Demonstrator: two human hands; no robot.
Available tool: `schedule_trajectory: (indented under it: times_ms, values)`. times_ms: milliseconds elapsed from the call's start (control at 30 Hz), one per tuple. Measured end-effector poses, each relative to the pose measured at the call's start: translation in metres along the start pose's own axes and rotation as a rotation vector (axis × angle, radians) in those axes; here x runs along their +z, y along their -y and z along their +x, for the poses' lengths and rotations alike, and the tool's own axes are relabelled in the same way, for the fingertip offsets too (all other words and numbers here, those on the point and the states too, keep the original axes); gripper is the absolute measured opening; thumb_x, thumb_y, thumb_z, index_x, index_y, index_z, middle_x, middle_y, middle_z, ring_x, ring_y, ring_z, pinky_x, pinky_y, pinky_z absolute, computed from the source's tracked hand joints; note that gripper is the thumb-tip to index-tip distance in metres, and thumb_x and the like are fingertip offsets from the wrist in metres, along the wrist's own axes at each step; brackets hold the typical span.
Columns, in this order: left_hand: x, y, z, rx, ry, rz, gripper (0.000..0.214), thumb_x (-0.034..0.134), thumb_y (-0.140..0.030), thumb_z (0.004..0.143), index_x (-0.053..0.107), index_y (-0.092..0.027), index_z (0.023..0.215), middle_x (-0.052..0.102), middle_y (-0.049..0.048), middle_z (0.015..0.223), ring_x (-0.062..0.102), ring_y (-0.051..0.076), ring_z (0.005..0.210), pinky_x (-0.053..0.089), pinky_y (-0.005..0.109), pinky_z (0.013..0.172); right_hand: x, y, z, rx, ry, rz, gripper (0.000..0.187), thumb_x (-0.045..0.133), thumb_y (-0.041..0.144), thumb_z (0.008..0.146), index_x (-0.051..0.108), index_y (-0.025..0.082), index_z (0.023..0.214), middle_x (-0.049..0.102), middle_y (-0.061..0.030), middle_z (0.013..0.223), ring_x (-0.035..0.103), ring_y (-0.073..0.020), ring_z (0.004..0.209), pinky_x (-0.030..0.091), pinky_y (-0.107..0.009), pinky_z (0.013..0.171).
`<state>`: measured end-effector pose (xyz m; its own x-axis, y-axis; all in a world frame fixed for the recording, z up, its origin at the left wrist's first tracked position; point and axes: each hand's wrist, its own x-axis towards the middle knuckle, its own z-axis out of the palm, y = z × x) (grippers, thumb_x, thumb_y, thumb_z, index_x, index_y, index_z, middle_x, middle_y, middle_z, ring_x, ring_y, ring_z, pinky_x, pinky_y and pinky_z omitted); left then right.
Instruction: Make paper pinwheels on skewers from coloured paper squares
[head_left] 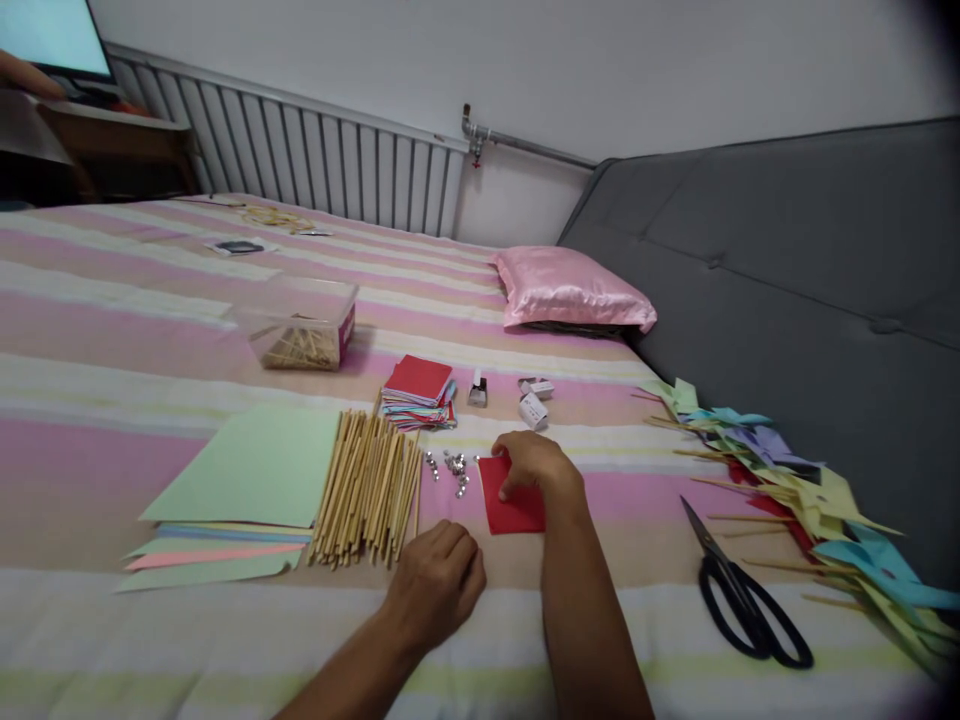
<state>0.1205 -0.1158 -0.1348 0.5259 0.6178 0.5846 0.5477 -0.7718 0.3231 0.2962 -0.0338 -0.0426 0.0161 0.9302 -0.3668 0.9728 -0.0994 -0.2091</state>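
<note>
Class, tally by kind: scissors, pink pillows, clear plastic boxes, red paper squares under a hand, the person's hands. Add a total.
Scissors: 1
Pink pillow: 1
Clear plastic box: 1
Red paper square: 1
Hands: 2 (left hand, right hand)
Total: 6

A person's right hand (534, 463) is pressing on a red paper square (511, 508) lying on a striped bed (112, 330); the left hand (439, 580) is resting curled beside wooden sticks (367, 490), scissors (742, 590) lying nearby.

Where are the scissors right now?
Head view, right side: the black scissors lie on the striped bedspread, between the right hand and the row of paper pinwheels.
</note>
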Motion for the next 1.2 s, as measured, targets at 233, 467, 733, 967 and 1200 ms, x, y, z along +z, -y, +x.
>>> schedule_trajectory:
  times_ms: [233, 467, 733, 967, 1200]
  values:
    - [0.0, -0.003, 0.001, -0.021, 0.018, 0.007, 0.017, 0.047, -0.01, 0.082, 0.054, -0.017, 0.068, 0.056, 0.0041, 0.066, 0.052, 0.017, 0.064, 0.042, 0.029, 0.058, 0.004, 0.013, 0.001, -0.038, -0.049, -0.068, 0.04, 0.077, 0.032, 0.058, 0.069, 0.019, 0.095, 0.07, -0.0106, 0.103, 0.063, -0.025, 0.097, 0.044, -0.028, 0.075]
    - [0.0, -0.003, -0.001, -0.022, 0.016, 0.018, 0.018, 0.047, -0.01, 0.082, 0.053, -0.017, 0.067, 0.055, 0.0041, 0.065, 0.052, 0.017, 0.063, 0.042, 0.03, 0.057, 0.027, 0.031, 0.025, -0.015, -0.162, -0.117, 0.026, 0.067, 0.025, 0.067, 0.07, 0.014, 0.091, 0.071, -0.0169, 0.095, 0.064, -0.0285, 0.097, 0.043, -0.033, 0.077]
    - [-0.004, -0.007, 0.003, 0.014, 0.052, 0.084, 0.014, 0.048, -0.009, 0.078, 0.057, -0.02, 0.078, 0.06, 0.0058, 0.074, 0.058, 0.02, 0.073, 0.048, 0.032, 0.064, 0.031, 0.037, 0.025, -0.119, -0.258, -0.051, 0.016, 0.058, 0.014, 0.072, 0.072, 0.014, 0.079, 0.073, -0.0153, 0.088, 0.066, -0.0251, 0.092, 0.041, -0.029, 0.078]
    - [-0.011, -0.004, 0.024, -0.015, 0.171, 0.223, 0.012, 0.05, -0.012, 0.076, 0.061, -0.017, 0.08, 0.064, 0.0095, 0.079, 0.058, 0.026, 0.082, 0.048, 0.043, 0.077, 0.026, 0.032, 0.019, -0.256, -0.161, 0.062, 0.019, 0.058, 0.022, 0.076, 0.074, 0.023, 0.087, 0.075, -0.0024, 0.087, 0.067, -0.016, 0.087, 0.041, -0.021, 0.074]
    - [-0.024, 0.015, 0.048, -0.092, 0.214, 0.285, 0.011, 0.056, -0.018, 0.077, 0.066, -0.015, 0.073, 0.068, 0.0118, 0.076, 0.061, 0.027, 0.081, 0.045, 0.045, 0.082, 0.012, 0.0, 0.005, -0.134, -0.061, 0.04, 0.06, 0.081, 0.024, 0.049, 0.066, 0.019, 0.106, 0.068, -0.0077, 0.109, 0.062, -0.023, 0.097, 0.044, -0.026, 0.076]
